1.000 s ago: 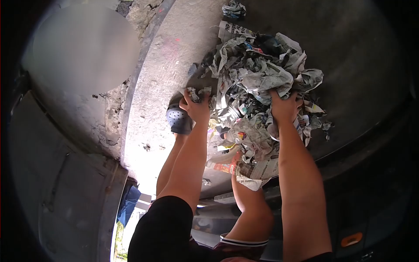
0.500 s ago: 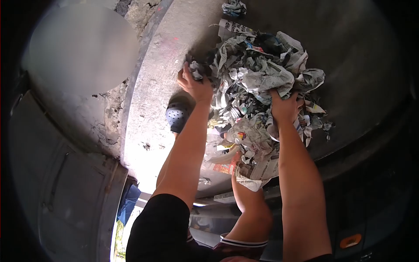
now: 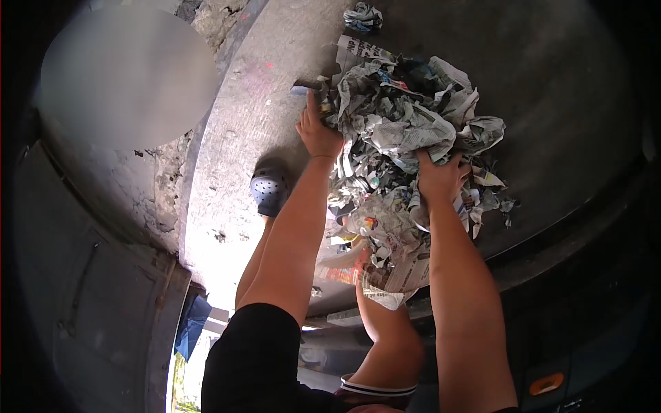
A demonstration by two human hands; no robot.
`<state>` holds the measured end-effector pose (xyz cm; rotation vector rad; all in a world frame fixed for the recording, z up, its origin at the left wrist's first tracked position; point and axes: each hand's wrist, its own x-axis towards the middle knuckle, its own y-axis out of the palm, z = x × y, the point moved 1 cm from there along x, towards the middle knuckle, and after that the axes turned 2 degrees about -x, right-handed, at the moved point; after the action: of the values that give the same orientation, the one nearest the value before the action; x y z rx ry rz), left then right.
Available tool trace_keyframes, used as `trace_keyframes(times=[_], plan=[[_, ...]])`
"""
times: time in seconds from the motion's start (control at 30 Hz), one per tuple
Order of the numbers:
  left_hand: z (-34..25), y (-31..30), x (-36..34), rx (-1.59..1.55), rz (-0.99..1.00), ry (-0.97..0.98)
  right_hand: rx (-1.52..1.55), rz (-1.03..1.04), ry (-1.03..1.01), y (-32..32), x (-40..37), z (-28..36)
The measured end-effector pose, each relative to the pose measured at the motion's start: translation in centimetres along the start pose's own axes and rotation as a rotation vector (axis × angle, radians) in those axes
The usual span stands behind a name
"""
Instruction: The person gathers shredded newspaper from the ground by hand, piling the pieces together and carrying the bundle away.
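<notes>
A heap of crumpled and torn newspaper (image 3: 406, 131) lies on the ground ahead of me. At its left edge is my left hand (image 3: 321, 136), with the index finger stretched out beside a small blue-grey scrap (image 3: 301, 90). Its other fingers partly show against the shreds, apart and gripping nothing that I can see. My right hand (image 3: 441, 180) is closed on crumpled newspaper at the near right side of the heap, and its fingertips are partly hidden by the sheets. Larger printed sheets (image 3: 406, 274) hang at the near end, over my leg.
A separate newspaper ball (image 3: 363, 17) lies beyond the heap. My foot in a dark clog (image 3: 268, 189) stands on the pale concrete (image 3: 227, 162) to the left. A dark metal panel (image 3: 96, 296) is at lower left, and an orange light (image 3: 546, 384) at lower right.
My left hand no longer has the grey paper bunch in its fingers, and its index finger now points forward. My right hand stays on the newspaper. The view has shifted slightly.
</notes>
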<state>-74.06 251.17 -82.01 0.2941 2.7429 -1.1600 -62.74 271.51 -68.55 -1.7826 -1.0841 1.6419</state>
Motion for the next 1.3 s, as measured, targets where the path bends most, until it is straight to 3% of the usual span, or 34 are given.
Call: trace_keyframes(times=[0.07,0.17,0.2,0.3,0.33,0.43,0.47,0.57,0.6,0.7,0.73,0.8,0.87,0.93,0.97,1.03,1.1,1.23,1.27,1.3], plan=[[0.4,0.0,0.3,-0.096,-0.058,0.003,0.006,-0.004,-0.004,0.0,0.0,0.0],[-0.3,-1.6,2.0,0.000,-0.148,0.176,-0.009,0.030,0.010,-0.3,-0.1,0.1],[-1.4,-2.5,2.2,0.050,-0.157,0.140,-0.016,0.047,0.020,-0.3,-0.1,0.1],[-1.4,-2.6,3.5,0.397,-0.090,0.225,-0.003,0.033,-0.014,-0.1,0.0,-0.1],[-1.8,-2.1,3.5,0.403,-0.046,0.194,-0.005,0.031,-0.007,-0.1,-0.1,-0.1],[-0.4,-1.7,4.6,0.351,0.115,0.357,-0.009,0.024,0.008,-0.2,-0.1,0.0],[0.0,-1.7,4.8,0.243,0.064,0.430,-0.010,0.027,0.009,-0.3,-0.1,0.1],[1.7,-1.1,4.5,0.192,0.159,0.366,0.012,0.011,-0.015,-0.3,-0.1,0.1],[1.3,-1.2,4.6,0.195,0.086,0.430,0.020,0.003,-0.023,-0.4,-0.2,0.1],[0.4,-1.1,4.9,-0.053,0.015,0.302,0.025,0.033,-0.008,-0.6,-0.3,0.1],[-1.1,-1.4,5.6,-0.088,-0.148,0.340,0.025,0.019,-0.017,-0.6,-0.3,0.2],[-4.8,-3.4,7.4,-0.122,-0.216,0.216,0.029,-0.003,-0.027,-0.3,-0.3,0.0],[-9.6,-4.7,10.4,-0.333,-0.129,0.168,0.043,0.002,-0.031,-0.2,-0.1,-0.2],[-13.4,-4.2,13.9,-0.365,0.132,0.214,0.042,0.008,-0.028,-0.2,-0.4,-0.4],[-13.4,-2.3,15.6,-0.180,0.135,0.455,0.038,0.007,-0.025,-0.3,-0.4,-0.2],[-14.6,1.0,16.4,0.237,0.077,0.696,0.044,0.002,-0.028,-0.4,-0.2,-0.1],[-15.0,2.7,15.3,0.322,0.094,0.715,0.055,0.000,-0.031,-0.4,-0.1,-0.3],[-14.2,3.4,14.5,-0.016,0.317,0.649,0.074,-0.014,-0.053,-0.7,-0.2,-0.2],[-14.0,3.2,13.7,-0.107,0.089,0.622,0.071,-0.045,-0.067,0.0,0.1,-0.5],[-15.6,1.5,12.2,-0.362,0.050,0.293,0.066,-0.070,-0.069,0.4,0.0,-0.9]])
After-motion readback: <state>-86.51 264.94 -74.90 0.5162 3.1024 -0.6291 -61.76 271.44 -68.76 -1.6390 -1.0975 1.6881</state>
